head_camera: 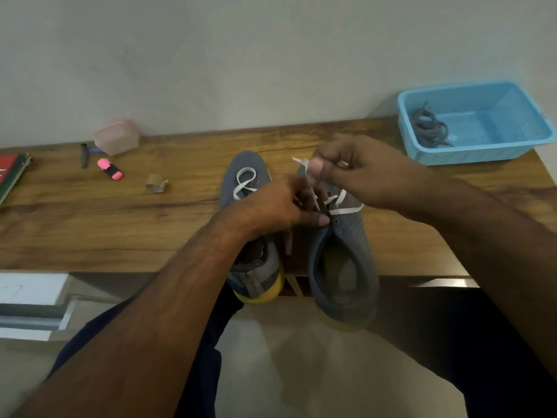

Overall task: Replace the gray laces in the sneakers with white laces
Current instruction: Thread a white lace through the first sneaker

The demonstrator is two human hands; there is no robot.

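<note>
Both forearms reach in from the near edge toward the two sneakers on my feed. My left hand (271,203) rests over the left sneaker (250,224), and its fingers (304,194) are curled at the lace area of the right sneaker (343,260), pinching a strand of the white lace (343,206) there; the exact grip is partly hidden by the knuckles. My right hand (361,173) is held above the toe of the right sneaker, thumb and fingers clenched on the free end of that same white lace, whose tip sticks out to the left of the thumb.

I count two sneakers, both gray-blue with yellow soles, side by side at the near edge of the tabletop (120,224), heels hanging over it. The right one has white lace crossing its far eyelets, with the near eyelets bare. The left one shows a loop of a second white lace (245,184) near its toe; my left hand covers the rest of its lacing.

At the far right stands one blue basket (470,152), with a bundle of gray laces (428,128) lying in its left end; I cannot count them apart. On the far left of the tabletop are one pale pink lidded box (116,137), one dark pen (84,155) just beside it, one pink highlighter (110,169), one small roll of tape (155,184), and a red and green book (10,176) cut off by the left edge.
</note>
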